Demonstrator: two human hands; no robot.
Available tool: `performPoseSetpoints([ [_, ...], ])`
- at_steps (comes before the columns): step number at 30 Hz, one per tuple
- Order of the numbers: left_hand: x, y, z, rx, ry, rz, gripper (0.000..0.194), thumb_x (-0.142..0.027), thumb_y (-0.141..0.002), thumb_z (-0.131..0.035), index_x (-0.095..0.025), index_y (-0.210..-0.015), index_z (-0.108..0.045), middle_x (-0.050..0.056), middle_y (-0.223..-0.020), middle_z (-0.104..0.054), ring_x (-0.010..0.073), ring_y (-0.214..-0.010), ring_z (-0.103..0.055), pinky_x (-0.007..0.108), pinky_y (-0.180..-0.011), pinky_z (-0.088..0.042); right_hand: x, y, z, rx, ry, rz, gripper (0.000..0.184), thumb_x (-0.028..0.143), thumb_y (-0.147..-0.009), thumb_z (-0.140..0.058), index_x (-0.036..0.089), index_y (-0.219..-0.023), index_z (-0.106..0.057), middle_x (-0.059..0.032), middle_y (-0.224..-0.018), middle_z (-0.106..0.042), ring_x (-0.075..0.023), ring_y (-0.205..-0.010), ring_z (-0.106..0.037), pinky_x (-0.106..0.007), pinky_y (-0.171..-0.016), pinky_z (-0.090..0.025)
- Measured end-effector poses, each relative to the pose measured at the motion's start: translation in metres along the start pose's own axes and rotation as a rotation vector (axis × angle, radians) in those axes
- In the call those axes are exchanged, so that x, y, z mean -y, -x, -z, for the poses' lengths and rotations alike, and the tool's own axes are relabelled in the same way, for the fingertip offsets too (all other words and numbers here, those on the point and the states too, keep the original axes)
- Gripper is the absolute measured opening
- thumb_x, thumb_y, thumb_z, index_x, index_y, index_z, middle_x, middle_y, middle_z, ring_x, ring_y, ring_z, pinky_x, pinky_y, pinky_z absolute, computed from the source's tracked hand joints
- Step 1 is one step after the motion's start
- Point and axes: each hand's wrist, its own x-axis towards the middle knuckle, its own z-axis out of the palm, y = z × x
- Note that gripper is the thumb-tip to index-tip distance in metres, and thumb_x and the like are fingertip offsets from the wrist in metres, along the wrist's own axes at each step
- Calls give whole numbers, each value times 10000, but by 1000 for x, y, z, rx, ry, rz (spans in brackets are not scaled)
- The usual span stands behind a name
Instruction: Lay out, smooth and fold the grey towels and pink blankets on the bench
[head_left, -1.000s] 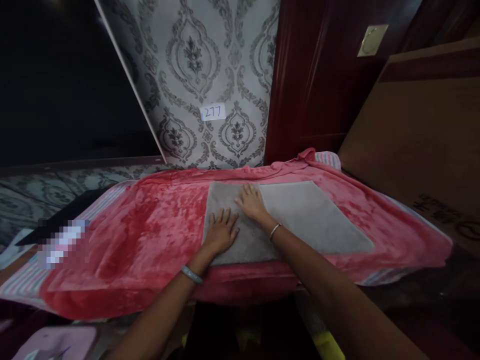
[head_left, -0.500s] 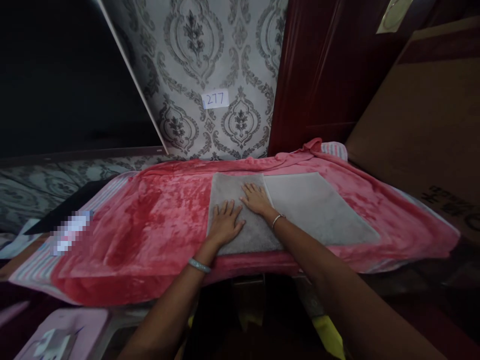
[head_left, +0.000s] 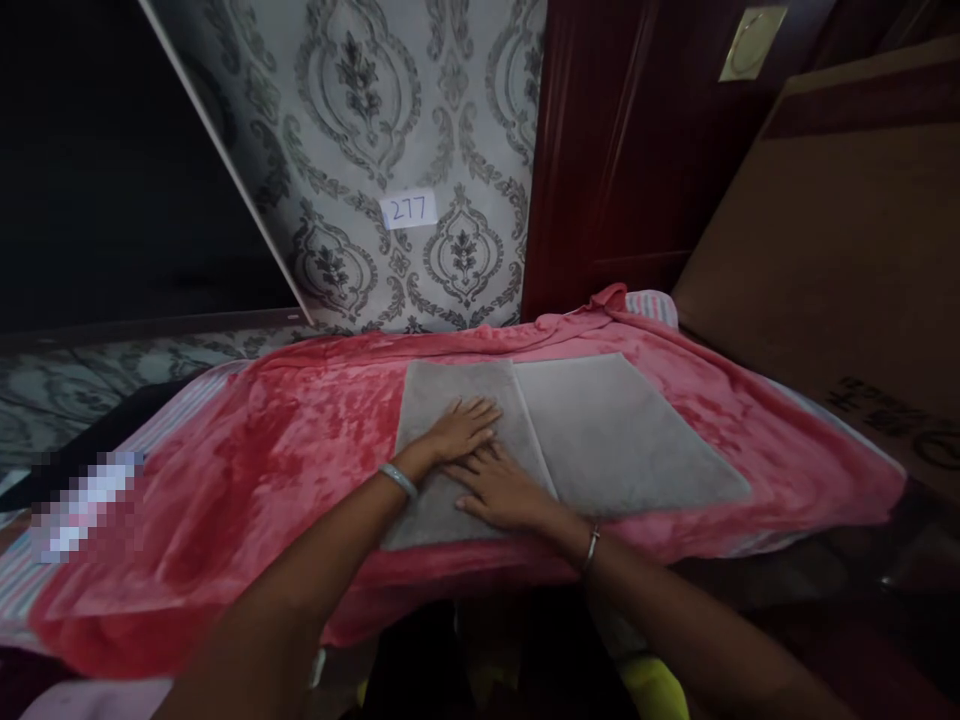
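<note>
- cloth (head_left: 637, 440), grey, is lying spread on the pink blanket (head_left: 315, 430), a bit right of its middle, in front of the person.
- left hand (head_left: 461, 428) is resting palm down on the cloth's left part; fingers are stretching out, gripping nothing.
- right hand (head_left: 504, 490) is lying flat just nearer, fingers loose, not clenching; its fingertips are meeting or overlapping the left hand, cannot tell which.
- step is looking like smoothing; doing it well is probably meaning flat palms, light even pressure, working outward from the crease (head_left: 532, 422), not dragging the blanket.
- long axis is seemingly running left to right; crease is crossing it, near edge to far edge.
- short ends are facing left and right, right one slanting outward toward the person.
</note>
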Motion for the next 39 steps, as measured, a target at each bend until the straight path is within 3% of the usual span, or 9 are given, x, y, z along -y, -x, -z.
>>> performPoseSetpoints([
  [6, 31, -57, 2, -8, -107, -35, 629, -545, -1024, -423, -343, -1614, -339, 63, -1712, -280, 261, -1596, -215, 567, -1287, -148, -3, 0, 1, 34, -95, -28, 682, 550, -1045, -459, 285, -1651, -293, -67, -1724, -213, -268, -1607, -70, -571, -1292, -28],
  [12, 48, -104, 8, 44, -76, -19, 695, -599, -1019, -379, -303, -1639, -282, 74, -1735, -200, 289, -1610, -149, 555, -1290, -117, -3, 3, -2, 16, -144, -14, 684, 572, -1038, -465, 311, -1648, -298, -37, -1730, -169, -259, -1611, -40, -572, -1296, -8],
  [20, 54, -112, 3, -5, -2, -38, 672, -608, -1019, -344, -329, -1630, -312, 30, -1727, -251, 258, -1603, -184, 491, -1302, -111, 3, 11, 10, 80, -248, 58, 636, 488, -1060, -479, 333, -1646, -286, -7, -1714, -222, -229, -1610, -46, -538, -1306, 15],
  [24, 52, -113, 3, -3, -15, -36, 676, -598, -1018, -360, -310, -1629, -320, 47, -1724, -257, 273, -1600, -193, 507, -1300, -113, 22, 29, 12, 148, -362, 100, 645, 462, -1067, -482, 334, -1654, -246, -25, -1707, -246, -202, -1608, -60, -492, -1310, 7],
  [27, 45, -111, 7, -21, -54, -13, 667, -571, -1026, -364, -289, -1628, -322, 68, -1721, -261, 293, -1596, -204, 541, -1295, -110, 27, 47, 20, 201, -497, 149, 607, 491, -1066, -473, 310, -1630, -341, -42, -1666, -354, -209, -1594, -160, -481, -1309, -27],
  [30, 36, -102, 10, -55, -87, 22, 630, -523, -1038, -355, -245, -1603, -384, 104, -1697, -319, 300, -1575, -266, 539, -1289, -156, 7, 54, 43, 168, -715, 111, 564, 551, -1057, -442, 278, -1546, -510, -57, -1509, -579, -224, -1431, -495, -441, -1242, -318],
  [32, 30, -91, 8, -85, -86, -7, 599, -492, -1040, -363, -224, -1570, -445, 122, -1671, -370, 286, -1559, -310, 506, -1287, -197, -21, 44, 63, -23, -738, -39, 576, 583, -1056, -388, 260, -1493, -579, -71, -1411, -659, -235, -1306, -608, -433, -1143, -452],
  [36, 19, -66, -3, -109, -87, -132, 646, -516, -1006, -476, -215, -1576, -430, 149, -1659, -382, 295, -1566, -295, 533, -1286, -197, -88, -16, 89, -397, -486, -221, 593, 519, -1077, -286, 235, -1540, -525, -85, -1464, -617, -235, -1434, -490, -465, -1213, -370],
  [39, 9, -51, -9, -111, -128, -118, 753, -567, -980, -514, -200, -1616, -348, 184, -1690, -299, 339, -1579, -248, 592, -1272, -196, -128, -66, 81, -366, -364, -266, 575, 416, -1077, -275, 207, -1580, -458, -81, -1575, -501, -186, -1496, -407, -426, -1253, -308],
])
